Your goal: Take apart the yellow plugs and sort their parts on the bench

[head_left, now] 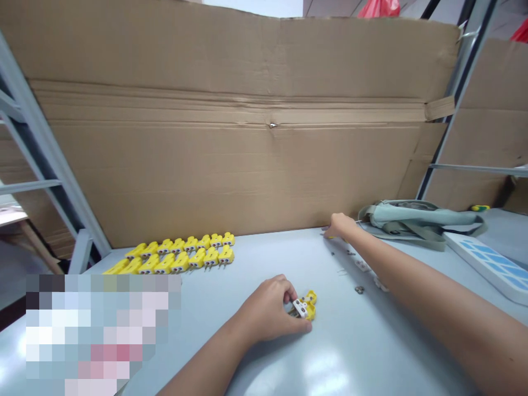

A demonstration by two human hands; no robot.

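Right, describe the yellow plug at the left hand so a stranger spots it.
Find the cardboard sheet behind the grey table. In front of its middle, the left hand pinches one yellow plug. Unlike the rowed plugs further left, it lies alone, partly white.

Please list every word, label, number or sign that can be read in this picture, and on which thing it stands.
No text can be read.
The cardboard sheet is plain.
The white board bears blue shapes, no legible letters.
The yellow plugs and the plug in the left hand show no marking at this size.
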